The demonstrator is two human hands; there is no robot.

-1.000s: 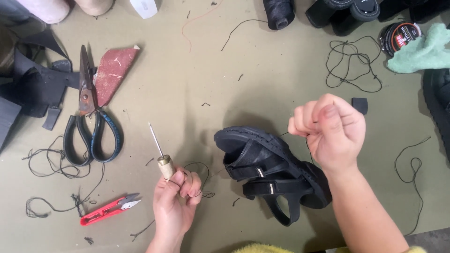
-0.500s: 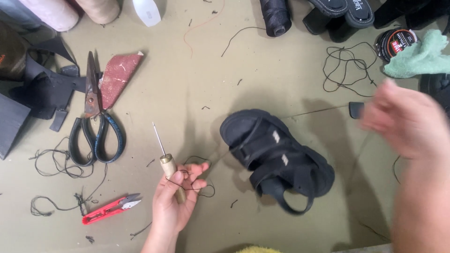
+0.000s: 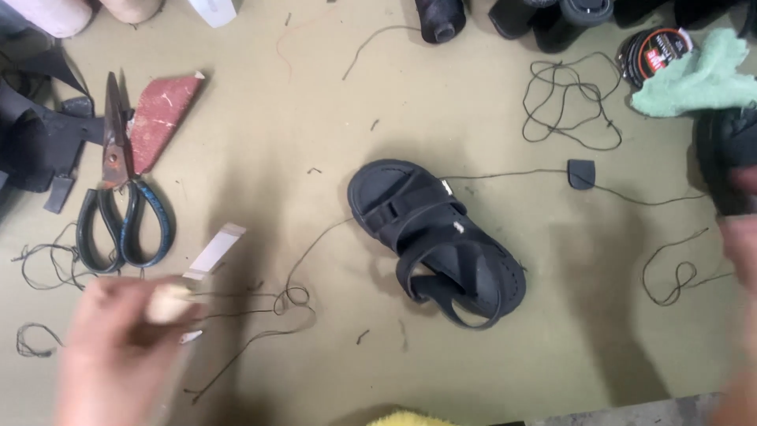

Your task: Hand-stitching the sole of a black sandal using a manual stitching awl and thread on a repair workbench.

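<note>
Left hand [image 3: 118,347], blurred, at lower left of the sandal [image 3: 436,241]: the fingers [image 3: 130,315] are curled around a pale wooden handle [image 3: 167,301], its rounded end showing above the knuckles; whether it carries a blade cannot be told. Right hand [image 3: 741,244], a blur at the frame's right edge, well apart from the sandal; whether its fingers are spread or pinching anything cannot be told.

Dark thread [image 3: 505,175] runs taut from the sandal's upper right rim rightward, past a small black patch [image 3: 581,173], toward the right hand. A second length of thread [image 3: 293,298] leaves the sandal's left side, loops once and trails toward the left hand.

The sandal is black, open-toed, with three straps across the footbed and a heel loop; two small pale tabs sit on the straps. It lies sole down, mid-table [image 3: 315,118], set diagonally with the heel loop toward lower right, touched by neither hand.

Left of the sandal: large scissors [image 3: 120,205] with dark handles, a reddish wedge of sandpaper [image 3: 162,114] beside the blades, and a white strip [image 3: 214,250] between scissors and left hand. Upper right of the sandal: a loose tangle of thread [image 3: 568,102], a green cloth [image 3: 694,75]
</note>
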